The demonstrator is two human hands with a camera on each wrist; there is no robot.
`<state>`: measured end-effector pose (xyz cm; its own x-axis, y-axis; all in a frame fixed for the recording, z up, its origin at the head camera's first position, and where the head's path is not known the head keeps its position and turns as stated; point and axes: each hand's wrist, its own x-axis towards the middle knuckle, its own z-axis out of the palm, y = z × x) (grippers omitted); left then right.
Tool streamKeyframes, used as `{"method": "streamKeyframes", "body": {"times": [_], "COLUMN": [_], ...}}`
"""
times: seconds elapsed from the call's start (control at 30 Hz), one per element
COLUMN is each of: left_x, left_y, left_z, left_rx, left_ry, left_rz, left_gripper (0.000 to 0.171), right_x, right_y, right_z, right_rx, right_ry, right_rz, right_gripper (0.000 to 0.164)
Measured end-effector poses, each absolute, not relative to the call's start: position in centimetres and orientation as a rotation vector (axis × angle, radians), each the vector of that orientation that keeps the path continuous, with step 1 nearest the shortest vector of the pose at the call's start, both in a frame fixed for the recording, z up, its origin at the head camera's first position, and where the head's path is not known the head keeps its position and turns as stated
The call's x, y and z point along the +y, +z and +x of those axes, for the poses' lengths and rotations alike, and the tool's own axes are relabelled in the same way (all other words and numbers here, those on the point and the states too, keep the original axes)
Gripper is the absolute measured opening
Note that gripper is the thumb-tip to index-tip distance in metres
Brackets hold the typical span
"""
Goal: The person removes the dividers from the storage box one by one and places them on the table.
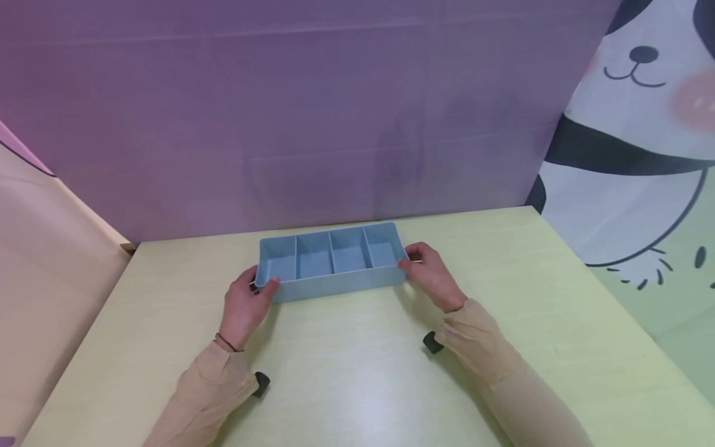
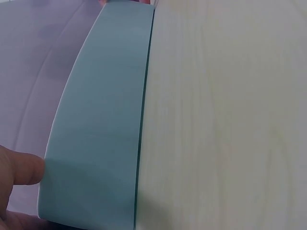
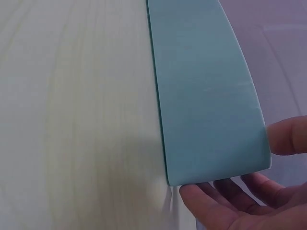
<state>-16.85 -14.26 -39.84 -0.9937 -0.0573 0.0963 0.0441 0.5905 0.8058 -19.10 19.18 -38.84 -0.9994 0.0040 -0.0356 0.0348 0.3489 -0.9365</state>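
Observation:
A light blue box (image 1: 341, 283) with several compartments in a row lies near the back of the table, its bare compartments facing up. At its left end my left hand (image 1: 246, 305) grips the corner, the thumb (image 2: 28, 167) at the top rim and the other fingers around the end wall. My right hand (image 1: 432, 276) holds the opposite end the same way. In the right wrist view, its fingers (image 3: 206, 203) press against the end wall of the box (image 3: 211, 105) while the thumb lies at the rim.
The pale wooden table (image 1: 346, 360) stretches in front of the box and to both sides. Close behind the box rises a purple backdrop (image 1: 324, 124). A panda-printed cloth (image 1: 625, 205) hangs at the right, and a pale cloth (image 1: 50, 267) at the left.

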Motion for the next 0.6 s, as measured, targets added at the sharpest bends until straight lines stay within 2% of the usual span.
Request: {"method": "streamKeyframes", "body": {"times": [0.6], "left_x": [-13.91], "left_y": [-39.88], "left_z": [-16.78], "left_rx": [-2.703], "left_ry": [-1.365], "left_rz": [-0.009], "left_gripper": [0.056], "right_x": [19.63], "right_y": [-38.96], "right_z": [-18.85], "right_rx": [2.553], "right_ry": [-1.775], "right_rz": [0.049], "right_gripper": [0.04]}}
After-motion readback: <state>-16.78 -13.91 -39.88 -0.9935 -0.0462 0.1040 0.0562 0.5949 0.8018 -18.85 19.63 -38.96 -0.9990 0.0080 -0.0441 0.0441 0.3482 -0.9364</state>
